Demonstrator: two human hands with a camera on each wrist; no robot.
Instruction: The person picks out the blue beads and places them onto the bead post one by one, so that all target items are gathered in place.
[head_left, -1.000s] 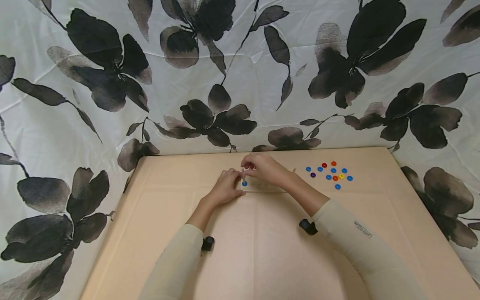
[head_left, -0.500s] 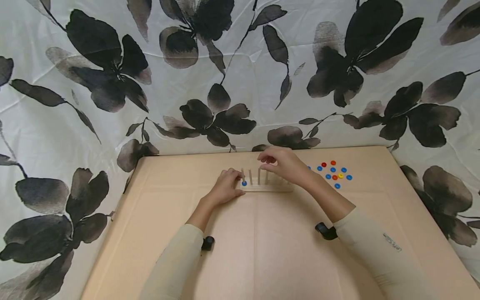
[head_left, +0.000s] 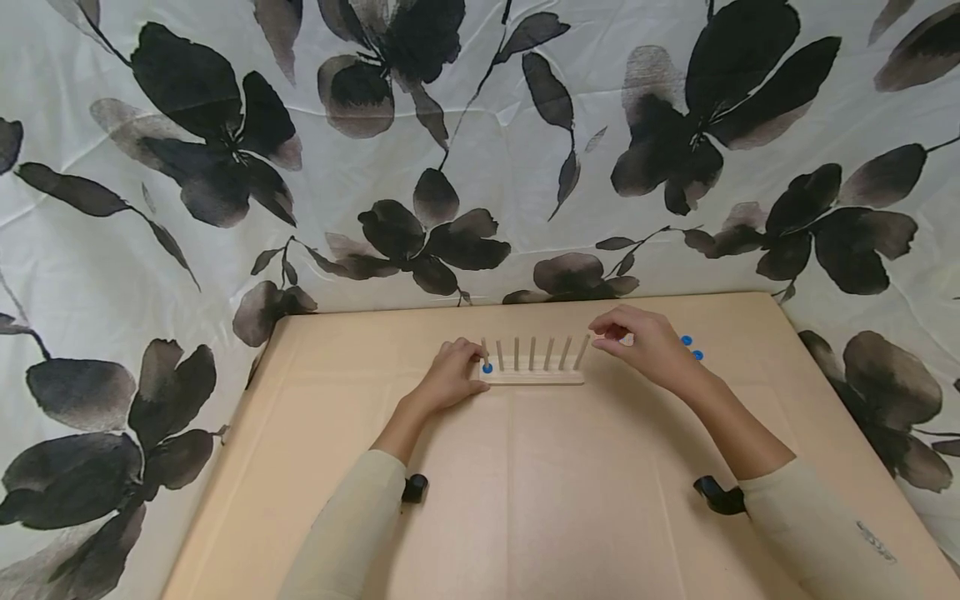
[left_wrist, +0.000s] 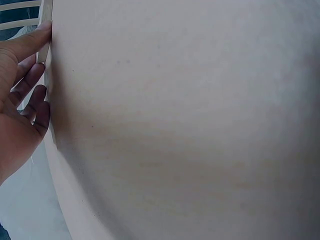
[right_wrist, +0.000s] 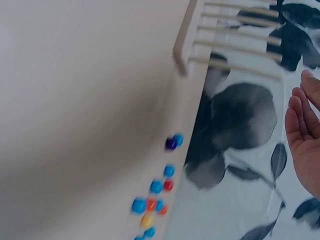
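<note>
A pale wooden base (head_left: 536, 378) with several upright pegs stands near the table's back edge. One blue bead (head_left: 487, 368) sits low on its leftmost peg. The left hand (head_left: 444, 377) grips the left end of the base, thumb on the front side; the left wrist view shows its fingers round the base's end (left_wrist: 44, 50). Just right of the rightmost peg, the right hand (head_left: 647, 343) hovers with bent fingers, holding nothing that can be seen. In the right wrist view the right hand (right_wrist: 306, 135) is raised beside the peg tips, apart from them.
Loose beads lie on the table to the right, partly hidden behind the right hand; the right wrist view shows blue, red, orange, dark purple and yellow (right_wrist: 147, 220) ones. A floral cloth (head_left: 480, 150) hangs behind the table (head_left: 570, 483).
The right hand has moved right, from the leftmost peg past the rightmost one, uncovering the pegs and now covering many of the beads. The left hand has stayed at the base.
</note>
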